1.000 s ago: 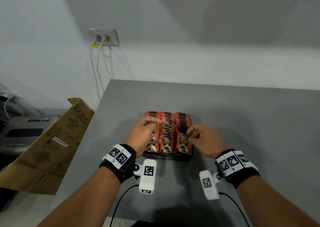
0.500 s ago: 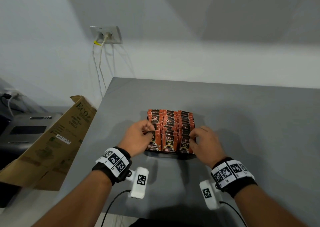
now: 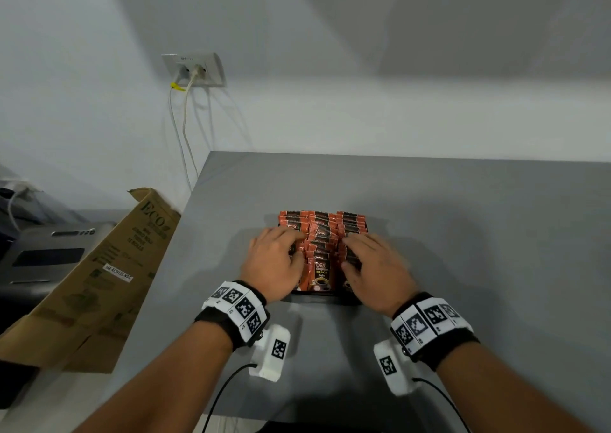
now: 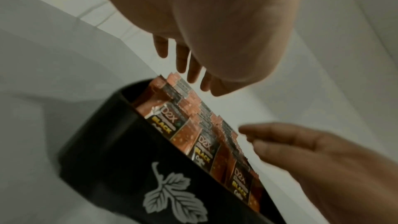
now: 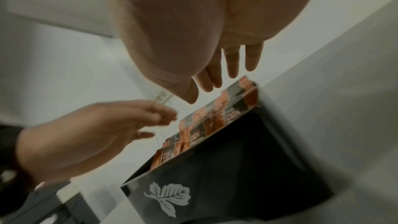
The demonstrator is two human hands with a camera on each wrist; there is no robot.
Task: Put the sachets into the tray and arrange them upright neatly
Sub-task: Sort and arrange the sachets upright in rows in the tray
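Standing upright in three packed rows, the orange and black sachets (image 3: 321,267) fill the black tray (image 4: 120,164), which sits at the centre of the head view on the grey table (image 3: 463,234). A white leaf mark shows on the tray's near wall in both wrist views. The left hand (image 3: 274,264) lies palm down over the left row, its fingers (image 4: 181,60) straight and a little spread, their tips just above the sachet tops in the left wrist view; whether they touch is not clear. The right hand (image 3: 377,267) lies the same way over the right row, its fingers (image 5: 232,64) straight and loosely spread, holding nothing. The middle row shows between the two hands, its front sachet reading "D2X BLACK". At the left of the head view a brown cardboard box (image 3: 99,283) leans beside the table, and a wall socket (image 3: 195,70) with white cables (image 3: 180,128) is at the upper left.
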